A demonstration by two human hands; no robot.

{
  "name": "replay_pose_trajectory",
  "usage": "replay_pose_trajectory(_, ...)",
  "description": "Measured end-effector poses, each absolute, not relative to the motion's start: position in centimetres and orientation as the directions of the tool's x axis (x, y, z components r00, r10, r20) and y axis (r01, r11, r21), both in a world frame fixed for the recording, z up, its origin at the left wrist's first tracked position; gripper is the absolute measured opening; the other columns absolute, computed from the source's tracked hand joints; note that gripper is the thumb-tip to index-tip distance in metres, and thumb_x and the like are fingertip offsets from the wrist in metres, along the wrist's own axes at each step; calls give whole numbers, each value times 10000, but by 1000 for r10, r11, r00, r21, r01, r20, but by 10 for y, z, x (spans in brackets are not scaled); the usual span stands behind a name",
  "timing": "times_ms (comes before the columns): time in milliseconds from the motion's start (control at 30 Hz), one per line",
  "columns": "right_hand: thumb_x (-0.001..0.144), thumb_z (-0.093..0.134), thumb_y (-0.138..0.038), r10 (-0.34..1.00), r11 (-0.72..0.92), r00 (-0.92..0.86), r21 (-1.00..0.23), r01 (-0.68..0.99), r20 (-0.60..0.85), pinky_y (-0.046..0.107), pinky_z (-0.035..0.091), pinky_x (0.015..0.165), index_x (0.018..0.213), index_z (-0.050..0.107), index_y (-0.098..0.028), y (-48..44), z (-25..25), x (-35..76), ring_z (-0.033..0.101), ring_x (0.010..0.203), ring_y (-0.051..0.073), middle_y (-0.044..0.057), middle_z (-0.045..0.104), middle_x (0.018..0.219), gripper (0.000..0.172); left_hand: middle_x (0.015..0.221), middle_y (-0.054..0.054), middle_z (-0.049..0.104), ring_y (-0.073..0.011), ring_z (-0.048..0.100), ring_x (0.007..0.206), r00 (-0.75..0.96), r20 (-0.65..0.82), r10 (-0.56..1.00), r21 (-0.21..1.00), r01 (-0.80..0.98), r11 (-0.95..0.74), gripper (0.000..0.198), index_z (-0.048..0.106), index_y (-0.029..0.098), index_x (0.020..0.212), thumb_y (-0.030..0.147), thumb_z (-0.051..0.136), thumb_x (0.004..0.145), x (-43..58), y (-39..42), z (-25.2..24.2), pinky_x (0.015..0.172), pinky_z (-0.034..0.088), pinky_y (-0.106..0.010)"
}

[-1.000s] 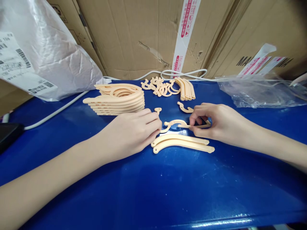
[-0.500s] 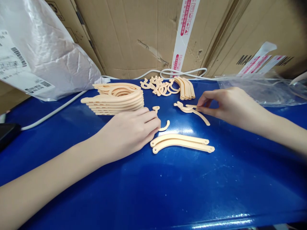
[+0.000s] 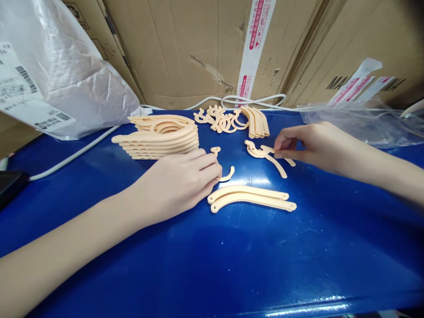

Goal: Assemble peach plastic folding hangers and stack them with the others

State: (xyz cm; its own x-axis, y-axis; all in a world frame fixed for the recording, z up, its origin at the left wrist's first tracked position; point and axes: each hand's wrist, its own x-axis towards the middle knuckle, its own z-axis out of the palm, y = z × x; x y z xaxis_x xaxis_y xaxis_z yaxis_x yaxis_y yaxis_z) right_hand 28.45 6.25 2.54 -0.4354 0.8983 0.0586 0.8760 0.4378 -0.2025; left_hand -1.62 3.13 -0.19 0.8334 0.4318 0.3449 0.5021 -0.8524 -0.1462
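My left hand rests on the table with its fingers closed on a cream plastic hanger hook; its middle is hidden under the fingertips. Thumb and forefinger of my right hand pinch one of the small curved cream hanger pieces, which lie overlapping on the table. Nearer the front, two long cream hanger arms with holes at their ends lie side by side. A stack of cream hanger pieces stands behind my left hand.
A pile of small cream hooks and several hanger arms lie at the back of the blue table. Cardboard boxes, a white cable, a wrapped package, clear plastic film and a dark object surround them.
My right hand has moved slightly right and the small curved pieces have shifted right with it, one now splayed further from the other. My left hand has stayed in place.
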Motion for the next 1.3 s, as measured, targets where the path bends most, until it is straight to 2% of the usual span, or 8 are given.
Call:
replay_pose_trajectory(133, 825, 563, -349, 913, 403, -407, -196, 894, 25, 295, 381, 563, 850, 666, -205, 61, 23, 283, 549, 566, 138, 29, 664, 691, 179, 900, -54, 674, -226, 652, 859, 834, 345, 431, -142, 500, -854, 263, 660, 146, 900, 222, 426, 993, -15, 31, -1, 692, 496, -344)
replay_pose_trajectory(267, 830, 571, -404, 910, 387, -414, -288, 876, -35, 296, 368, 550, 860, 652, -199, 62, 22, 284, 505, 537, 124, 16, 638, 662, 223, 898, -53, 671, -225, 651, 853, 835, 340, 432, -141, 500, -855, 262, 656, 146, 899, 222, 424, 993, -15, 31, -1, 687, 495, -343)
replay_pose_trajectory(567, 890, 496, -596, 887, 389, -460, -456, 801, -50, 278, 407, 534, 941, 587, -192, 57, 23, 279, 575, 539, 132, 15, 667, 651, 417, 913, -54, 674, -211, 643, 863, 835, 334, 437, -140, 502, -853, 267, 650, 154, 900, 238, 418, 1000, -16, 32, -2, 696, 481, -323)
replay_pose_trajectory(700, 901, 491, -620, 872, 478, -483, -330, 814, 74, 272, 384, 514, 1155, 567, -210, 52, 17, 272, 542, 488, 127, -17, 645, 627, 488, 914, -49, 671, -220, 648, 868, 836, 341, 430, -150, 500, -853, 255, 647, 155, 906, 242, 425, 998, -16, 32, -3, 694, 485, -333)
replay_pose_trajectory(833, 946, 479, -526, 852, 518, -506, -78, 852, 133, 275, 386, 520, 1287, 590, -237, 51, 9, 269, 582, 525, 154, 6, 668, 663, 460, 918, -46, 671, -220, 649, 870, 835, 342, 432, -150, 503, -851, 254, 644, 157, 910, 245, 423, 999, -16, 31, -3, 693, 486, -333)
replay_pose_trajectory(1000, 1002, 401, -377, 760, 597, -618, 158, 787, 202, 291, 438, 577, 1315, 601, -183, 50, 1, 268, 683, 715, 202, 89, 738, 980, 419, 909, -47, 668, -219, 646, 864, 835, 339, 434, -142, 501, -854, 245, 645, 155, 916, 239, 430, 996, -16, 31, -2, 699, 485, -334)
replay_pose_trajectory(1167, 1020, 339, -342, 706, 604, -685, 354, 714, 179, 296, 372, 529, 1314, 576, -116, 49, -4, 268, 641, 625, 183, 67, 708, 838, 440, 918, -43, 670, -219, 645, 866, 832, 342, 436, -146, 506, -850, 239, 642, 161, 925, 251, 433, 998, -16, 31, -3, 700, 484, -334)
replay_pose_trajectory(1300, 1026, 326, -341, 683, 609, -712, 410, 679, 162, 299, 354, 530, 1315, 565, -99, 48, -4, 269, 611, 620, 174, 63, 673, 820, 446, 926, -46, 668, -221, 645, 868, 833, 335, 441, -149, 509, -848, 238, 638, 159, 920, 258, 436, 997, -16, 31, -3, 705, 484, -338)
